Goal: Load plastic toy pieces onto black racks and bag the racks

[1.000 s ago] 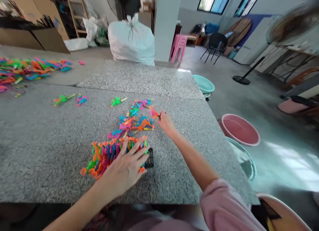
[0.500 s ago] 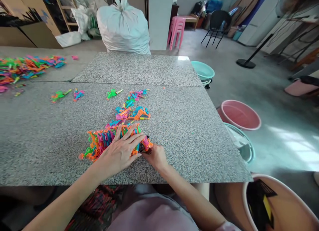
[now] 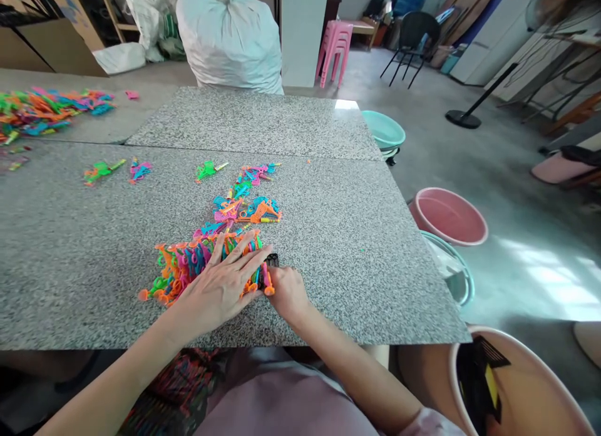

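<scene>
My left hand [image 3: 224, 280] lies flat with spread fingers over a packed row of small colourful plastic toys [image 3: 185, 260], orange, pink, green and blue with round orange ends. At the row's right end my right hand [image 3: 288, 292] is closed in a fist against a black plastic piece [image 3: 272, 259], whose top shows above the knuckles; my fingers hide the rest. A pink toy with an orange end [image 3: 267, 282] stands between the two hands. Just behind the row lies a loose cluster of similar toys [image 3: 258, 209], some with yellow-tipped sticks.
Single toys, such as a green one [image 3: 206, 170], lie farther back on the speckled stone table [image 3: 347, 235]. A big toy heap [image 3: 47, 110] is at the far left. A stuffed white sack [image 3: 230, 41] stands behind the table, and basins, including a red one [image 3: 451, 217], stand at the right.
My right fist has turned and shifted slightly left against the row's end, and more of the black piece shows above it. My left hand stays on the row. The view has shifted slightly.
</scene>
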